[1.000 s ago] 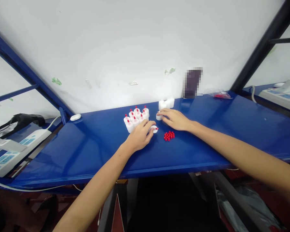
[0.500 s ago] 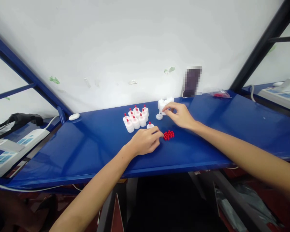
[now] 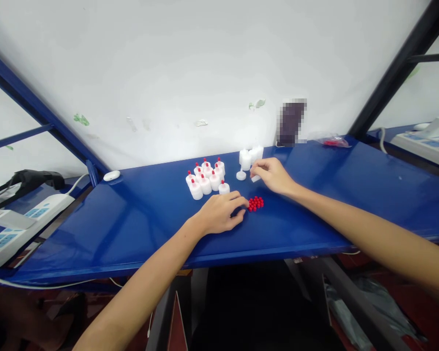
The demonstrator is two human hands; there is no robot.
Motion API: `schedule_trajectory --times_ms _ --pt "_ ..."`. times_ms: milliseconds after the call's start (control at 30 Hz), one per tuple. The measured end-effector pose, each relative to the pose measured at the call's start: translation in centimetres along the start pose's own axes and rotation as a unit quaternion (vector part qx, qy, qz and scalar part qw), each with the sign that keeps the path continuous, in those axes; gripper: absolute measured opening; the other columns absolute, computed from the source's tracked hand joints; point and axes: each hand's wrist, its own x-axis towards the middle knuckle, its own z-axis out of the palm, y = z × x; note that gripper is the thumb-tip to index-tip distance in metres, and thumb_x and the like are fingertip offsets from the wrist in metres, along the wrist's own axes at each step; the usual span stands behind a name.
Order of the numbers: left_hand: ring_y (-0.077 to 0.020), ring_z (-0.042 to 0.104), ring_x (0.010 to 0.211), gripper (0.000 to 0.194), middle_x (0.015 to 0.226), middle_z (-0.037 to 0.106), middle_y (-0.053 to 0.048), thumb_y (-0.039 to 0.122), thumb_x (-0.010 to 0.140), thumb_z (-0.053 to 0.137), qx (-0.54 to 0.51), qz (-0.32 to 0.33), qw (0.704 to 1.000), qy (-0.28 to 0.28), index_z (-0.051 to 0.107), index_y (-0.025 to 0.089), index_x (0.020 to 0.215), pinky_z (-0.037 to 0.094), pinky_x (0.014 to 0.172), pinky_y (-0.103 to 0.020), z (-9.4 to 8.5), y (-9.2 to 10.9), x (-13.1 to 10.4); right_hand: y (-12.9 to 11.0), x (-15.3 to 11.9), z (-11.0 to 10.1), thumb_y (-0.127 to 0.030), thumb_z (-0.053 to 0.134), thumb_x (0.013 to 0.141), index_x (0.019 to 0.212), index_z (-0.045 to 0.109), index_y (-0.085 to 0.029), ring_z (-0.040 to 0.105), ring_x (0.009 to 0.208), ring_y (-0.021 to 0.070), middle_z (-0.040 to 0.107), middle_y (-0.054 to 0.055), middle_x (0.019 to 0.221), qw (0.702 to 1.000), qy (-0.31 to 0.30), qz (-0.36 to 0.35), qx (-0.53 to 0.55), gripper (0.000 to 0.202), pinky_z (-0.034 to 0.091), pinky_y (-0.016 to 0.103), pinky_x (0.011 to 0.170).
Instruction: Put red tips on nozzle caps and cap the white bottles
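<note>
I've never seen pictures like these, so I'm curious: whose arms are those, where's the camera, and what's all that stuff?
There's no machine here, just a person's two bare hands. Every picture comes from one camera on that person's head, looking forward and down, so you see roughly what they see.

On the blue table stand white bottles with red tips. Nearby is a little pile of loose red caps. More white containers stand near the wall, with a small stemmed piece in front.

The left hand has its fingertips at the pile's edge; I can't tell whether it's pinching a cap. The right hand holds a white piece, mostly hidden by its fingers.
</note>
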Motion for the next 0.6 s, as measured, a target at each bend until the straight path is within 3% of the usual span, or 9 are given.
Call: schedule_trajectory --times_ms 300,500,600 --pt "-0.0139 0.062 0.077 0.023 0.102 0.065 -0.005 0.028 0.099 0.049 -0.053 0.014 0.998 -0.012 0.066 0.023 0.113 0.049 0.072 -0.026 -0.09 0.04 0.31 -0.06 -0.13 0.36 -0.027 0.053 0.081 0.065 0.063 -0.017 0.061 0.065 0.0168 0.066 0.003 0.068 1.000 -0.007 0.004 -0.007 0.022 0.045 0.029 0.066" --pt "-0.0149 0.062 0.079 0.019 0.100 0.066 -0.004 0.028 0.097 0.053 -0.076 0.001 0.997 -0.009 0.067 0.022 0.109 0.050 0.073 -0.028 -0.13 0.08 0.45 -0.30 -0.42 0.39 -0.029 0.058 0.079 0.079 0.060 -0.019 0.044 0.052 0.0119 0.054 -0.003 0.061 1.000 -0.020 -0.001 -0.004 0.010 0.034 0.027 0.055" --pt "-0.0149 0.062 0.080 0.017 0.098 0.066 -0.004 0.027 0.097 0.054 -0.090 0.000 0.996 -0.009 0.067 0.022 0.107 0.049 0.073 -0.027 -0.10 0.10 0.52 -0.26 -0.53 0.49 -0.024 0.058 0.075 0.085 0.056 -0.020 0.044 0.056 0.0121 0.052 -0.004 0.066 0.999 -0.023 -0.027 0.002 0.011 0.034 0.027 0.056"
